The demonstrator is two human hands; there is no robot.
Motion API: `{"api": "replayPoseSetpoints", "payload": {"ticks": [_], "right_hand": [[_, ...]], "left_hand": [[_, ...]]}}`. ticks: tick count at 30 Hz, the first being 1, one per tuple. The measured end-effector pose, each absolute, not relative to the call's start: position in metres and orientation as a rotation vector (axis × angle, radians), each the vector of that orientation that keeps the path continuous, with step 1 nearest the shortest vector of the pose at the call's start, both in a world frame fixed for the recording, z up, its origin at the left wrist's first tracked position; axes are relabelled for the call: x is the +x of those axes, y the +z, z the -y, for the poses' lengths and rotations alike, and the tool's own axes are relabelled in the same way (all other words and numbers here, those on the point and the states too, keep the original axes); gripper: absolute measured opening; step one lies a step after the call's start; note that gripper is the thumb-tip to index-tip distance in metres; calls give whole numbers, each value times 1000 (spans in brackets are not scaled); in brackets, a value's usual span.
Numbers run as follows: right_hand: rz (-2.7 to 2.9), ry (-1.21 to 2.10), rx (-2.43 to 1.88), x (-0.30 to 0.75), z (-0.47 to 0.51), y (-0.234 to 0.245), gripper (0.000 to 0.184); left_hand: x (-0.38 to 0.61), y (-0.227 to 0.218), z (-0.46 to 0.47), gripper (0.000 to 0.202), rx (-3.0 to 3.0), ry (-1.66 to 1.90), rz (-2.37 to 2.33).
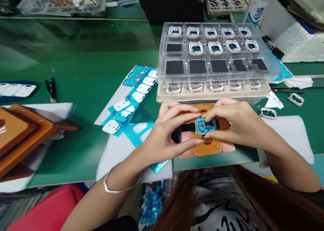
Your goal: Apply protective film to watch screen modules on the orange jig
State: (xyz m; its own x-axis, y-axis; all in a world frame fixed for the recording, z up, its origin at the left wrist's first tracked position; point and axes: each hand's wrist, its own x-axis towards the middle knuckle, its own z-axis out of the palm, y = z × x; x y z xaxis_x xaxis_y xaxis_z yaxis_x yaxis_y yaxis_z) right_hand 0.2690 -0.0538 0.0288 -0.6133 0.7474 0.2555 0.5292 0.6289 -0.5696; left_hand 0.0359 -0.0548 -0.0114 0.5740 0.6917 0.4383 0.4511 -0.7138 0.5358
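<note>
A light-rimmed watch case [205,126] with blue adhesive film on its face sits on an orange jig plate [188,150], with black clamp pieces to its left and right. My left hand [168,131] grips the case from the left, its fingertips at the top edge and thumb at the lower edge. From the right, my right hand [235,123] closes around the case, one fingertip over the upper part of the film and the thumb at the lower rim. Left of my left hand lies a sheet of blue and white adhesive pieces [131,96].
Behind the jig, clear trays [162,60] of watch cases are stacked. Two loose cases, one a white frame [268,113], lie to the right. White foam sheets [291,133] flank the jig. Another orange jig [45,123] stands at left. A bottle [258,6] is at the back.
</note>
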Motion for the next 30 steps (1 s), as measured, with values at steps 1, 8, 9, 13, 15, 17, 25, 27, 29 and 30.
{"api": "replayPoseSetpoints", "payload": {"ticks": [1,8,9,13,15,17,25,27,29,30], "right_hand": [[2362,608,-1000,270,54,30,21],[2182,573,-974,278,52,35,19],[2207,560,-982,277,52,34,18],[2305,477,-1000,271,55,32,17],[2312,462,-1014,269,58,32,17],[2298,491,-1038,268,60,31,17],[2314,435,-1094,265,63,31,17],[2328,419,-1092,266,62,29,17],[2336,423,-1100,267,60,27,18],[2337,430,-1104,268,59,27,19]], "left_hand": [[36,-11,55,49,2433,918,-929],[34,-12,53,50,2345,1178,-946],[34,-12,53,46,2336,1200,-948],[32,-12,53,42,2322,1203,-951],[32,-11,53,44,2304,1196,-954],[32,-11,54,46,2276,1207,-952],[34,-11,55,49,2259,1208,-969],[34,-10,56,49,2256,1192,-974],[33,-10,55,48,2257,1171,-968],[32,-10,53,48,2257,1163,-966]]}}
